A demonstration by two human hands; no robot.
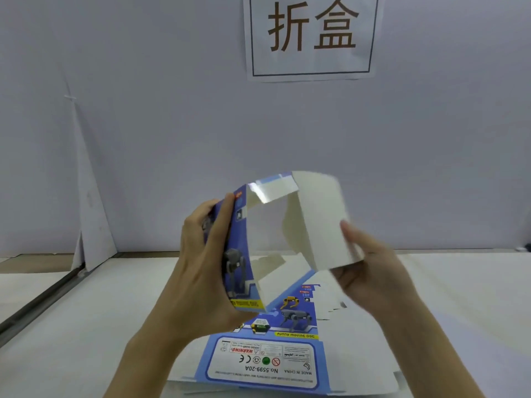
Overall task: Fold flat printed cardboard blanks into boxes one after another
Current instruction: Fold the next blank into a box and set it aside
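Spreading across the lower view, the white bench (86,326) carried a stack of flat printed blanks (267,360) directly in front of the person, apparently kept close so that another could be lifted without a reach. Above that stack, held in the air clear of it, was the half-formed box (313,219), opened into a rough tube with its white inside facing the camera. Holding it up presumably left both sides free to swing. The left hand (201,254) gripped the blue printed side panel, fingers wrapped over its outer face, seemingly as the anchor. The right hand (370,271) pinched the plain white panel opposite, thumb on the inner face, though blur hid the fingers behind. Squaring the creases and tucking the end flaps looked like the work left to do.
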